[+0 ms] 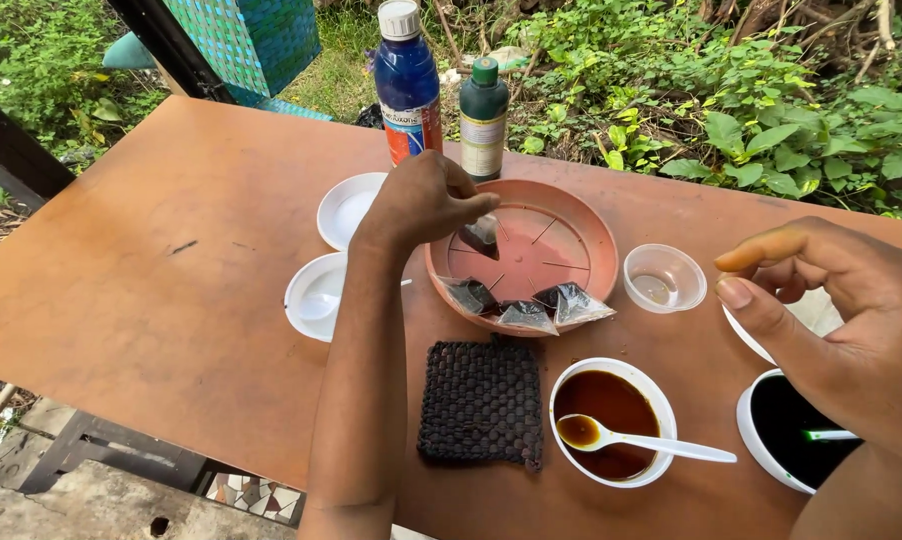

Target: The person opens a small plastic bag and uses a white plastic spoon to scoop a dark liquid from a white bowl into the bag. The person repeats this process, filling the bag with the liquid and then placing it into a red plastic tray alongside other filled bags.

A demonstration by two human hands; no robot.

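On the left of the brown board surface [171, 300] stand two small white round plastic dishes [316, 297], one behind the other. The left hand [423, 200] reaches over them to the terracotta-coloured round plastic saucer [601, 235], its fingers pinched on a small clear plastic packet of dark liquid [481, 236] held just above the saucer floor. Three more such dark packets [526, 305] lie along the saucer's near rim. Behind the saucer stand a blue plastic bottle with a white cap [407, 85] and a dark green bottle with a green cap [483, 115]. In front lies a dark woven square mat [482, 402]. Beside it sits a white bowl of brown liquid [613, 420] with a white plastic spoon [651, 440] resting in it. A small clear plastic cup [664, 277] stands right of the saucer. The right hand [831, 320] hovers at the right edge, holding nothing, fingers loosely curled, above a white bowl of dark liquid [796, 430].
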